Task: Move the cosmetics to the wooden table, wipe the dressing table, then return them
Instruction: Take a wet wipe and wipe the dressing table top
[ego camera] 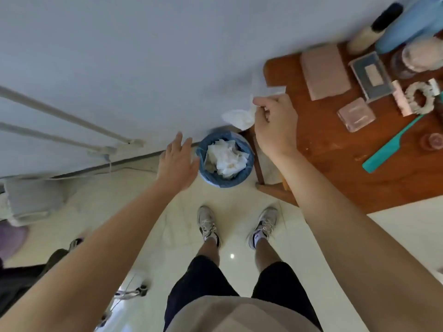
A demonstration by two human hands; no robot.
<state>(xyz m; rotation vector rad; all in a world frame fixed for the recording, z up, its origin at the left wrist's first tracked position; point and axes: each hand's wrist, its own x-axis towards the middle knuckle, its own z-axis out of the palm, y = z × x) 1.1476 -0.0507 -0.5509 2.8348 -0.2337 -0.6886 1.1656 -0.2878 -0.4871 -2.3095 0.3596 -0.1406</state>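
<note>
My right hand (pixel 275 125) pinches the crumpled tissue (pixel 237 117) off the wooden table (pixel 335 168) corner; bin (pixel 225 184) lies just below-left. Left hand (pixel 177 161) spread, empty, beside it. Cosmetics (pixel 323 71) sit on the table, right of my grip.

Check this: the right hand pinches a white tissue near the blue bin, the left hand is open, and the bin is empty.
Wrong on one point: the blue bin is not empty; the head view shows it full of crumpled white paper. The rest holds: the right hand pinches a white tissue near it and the left hand is open.
</note>
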